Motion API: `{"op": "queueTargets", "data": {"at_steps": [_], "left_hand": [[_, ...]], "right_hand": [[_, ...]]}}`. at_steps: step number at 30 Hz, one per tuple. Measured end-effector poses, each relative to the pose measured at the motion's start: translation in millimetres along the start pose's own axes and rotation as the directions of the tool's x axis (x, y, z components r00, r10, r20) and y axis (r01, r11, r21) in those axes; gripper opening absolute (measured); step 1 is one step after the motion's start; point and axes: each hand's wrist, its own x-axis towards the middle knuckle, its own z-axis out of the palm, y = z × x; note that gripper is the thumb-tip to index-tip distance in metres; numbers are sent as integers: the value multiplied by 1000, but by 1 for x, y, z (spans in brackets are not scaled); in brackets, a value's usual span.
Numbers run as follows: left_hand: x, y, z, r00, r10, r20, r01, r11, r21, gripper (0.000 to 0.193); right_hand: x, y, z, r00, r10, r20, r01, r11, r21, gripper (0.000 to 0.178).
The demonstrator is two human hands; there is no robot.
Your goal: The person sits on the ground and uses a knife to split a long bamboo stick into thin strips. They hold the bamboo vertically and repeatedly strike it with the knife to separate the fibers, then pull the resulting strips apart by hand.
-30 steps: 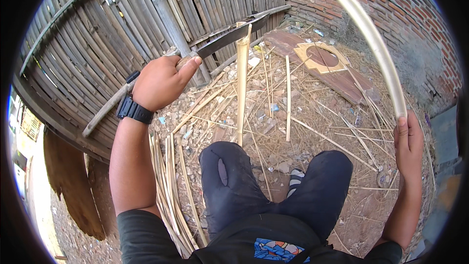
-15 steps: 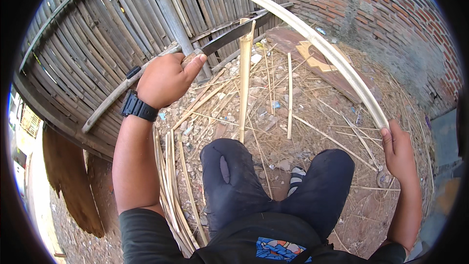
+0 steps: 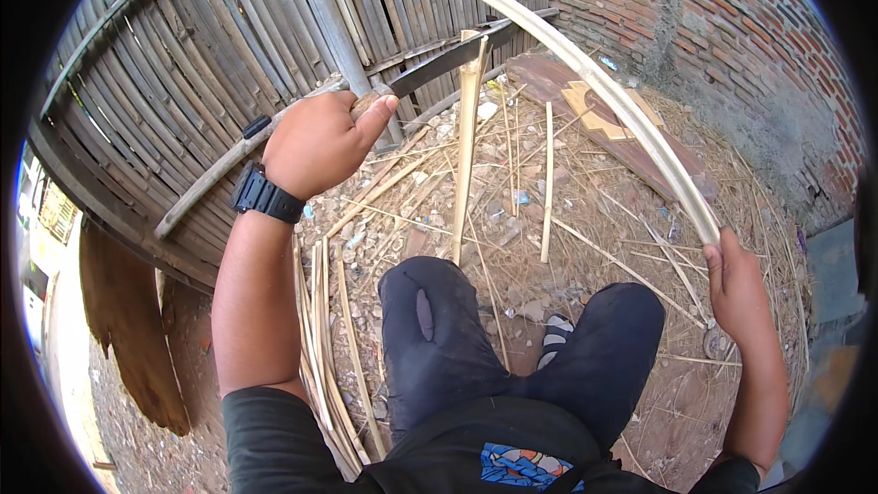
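My left hand [image 3: 325,144], with a black watch at the wrist, is closed round the wooden handle of a machete [image 3: 437,68]. Its dark blade reaches to the right and passes through the split top of an upright bamboo piece [image 3: 467,146], which stands in front of my left knee. My right hand [image 3: 739,288] grips the lower end of a long pale bamboo strip [image 3: 631,112]. That strip arcs up and to the left, its far end high in front of the bamboo fence. The blade's tip lies close to the strip's middle stretch.
A slatted bamboo fence [image 3: 247,46] stands at the left and ahead, a brick wall [image 3: 750,37] at the right. Thin bamboo strips [image 3: 320,338] lie by my left leg; others litter the stony ground. A brown board [image 3: 549,82] lies near the wall.
My right hand has shifted slightly left and down with the lower end of the strip. The machete stays in the top of the upright bamboo; the whole view has moved a little.
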Motion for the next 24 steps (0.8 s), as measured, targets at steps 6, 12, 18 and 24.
{"op": "queueTargets", "data": {"at_steps": [6,12,18,24], "left_hand": [[1,-1,0,1000,-5,23,4,1000,17,72],[0,3,-2,1000,-1,28,1,1000,19,72],[-4,0,-1,1000,4,3,-4,999,41,72],[-4,9,6,999,7,39,-7,1000,15,71]], "right_hand": [[0,-4,-4,998,-26,57,26,1000,7,29],[5,7,-48,951,165,-262,-44,910,412,30],[24,5,-46,889,151,-433,123,831,542,25],[-5,-2,16,995,-24,93,28,999,-35,25]]}}
